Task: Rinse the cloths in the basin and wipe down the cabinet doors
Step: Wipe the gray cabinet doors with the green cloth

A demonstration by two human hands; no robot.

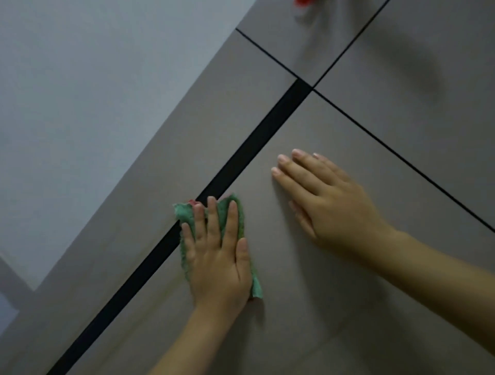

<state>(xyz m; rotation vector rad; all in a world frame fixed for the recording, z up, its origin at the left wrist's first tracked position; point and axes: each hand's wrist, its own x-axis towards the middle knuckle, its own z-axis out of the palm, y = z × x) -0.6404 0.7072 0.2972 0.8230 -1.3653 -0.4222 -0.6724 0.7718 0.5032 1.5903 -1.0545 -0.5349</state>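
My left hand [218, 257] presses a green cloth [184, 214] flat against a grey cabinet door [334, 307], fingers spread over it. The cloth lies right beside the wide black gap [257, 150] between two doors, its upper corner overlapping that gap. My right hand [329, 203] rests flat on the same door, up and to the right of the cloth, fingers together and holding nothing. The view is tilted, so the door edges run diagonally.
Thin dark seams [401, 160] divide the upper doors [428, 67] from the lower ones. A pale blue-grey wall [93, 80] fills the left side. A blurred red object [302, 2] shows at the top edge.
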